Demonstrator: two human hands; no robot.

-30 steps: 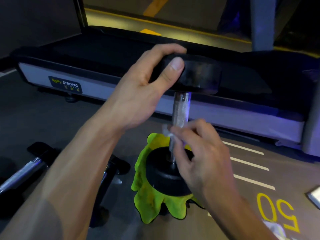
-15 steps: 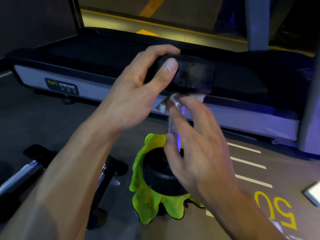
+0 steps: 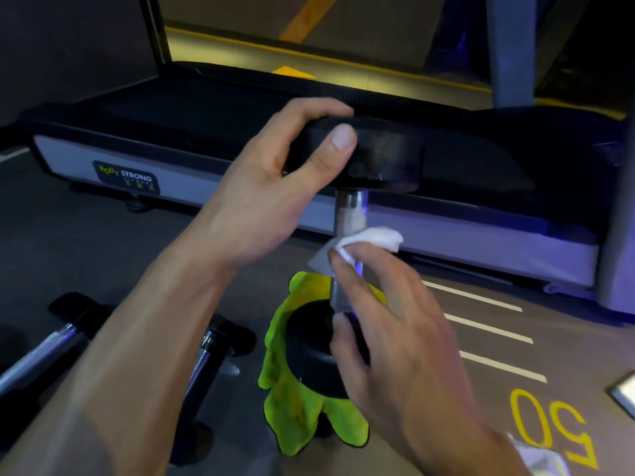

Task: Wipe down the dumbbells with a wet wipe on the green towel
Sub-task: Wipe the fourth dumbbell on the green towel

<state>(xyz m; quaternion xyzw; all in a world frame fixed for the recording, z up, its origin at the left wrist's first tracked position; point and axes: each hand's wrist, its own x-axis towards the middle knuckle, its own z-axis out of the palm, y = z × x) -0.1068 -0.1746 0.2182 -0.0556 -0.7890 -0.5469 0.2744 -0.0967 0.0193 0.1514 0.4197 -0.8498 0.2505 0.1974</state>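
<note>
On the gym floor in front of me, a dumbbell (image 3: 350, 214) stands upright on its lower head, which sits on the green towel (image 3: 295, 403). My right hand (image 3: 395, 338) hides much of the lower handle and part of that lower head, and the towel's far edge is lost behind them. At the lower right a white crumpled thing (image 3: 536, 458) is cut off by the frame edge; I cannot tell what it is. Left of the towel lie two more dumbbells (image 3: 202, 359), their chrome handles partly covered by my left forearm. A treadmill (image 3: 192, 187) runs across behind, and a yellow "50" (image 3: 553, 431) is painted on the floor. My left hand (image 3: 271, 187) grips the rim of the top head, thumb in front, fingers curled over. My right hand pinches a wet wipe (image 3: 360, 240) against the handle, its other fingers spread loosely.
</note>
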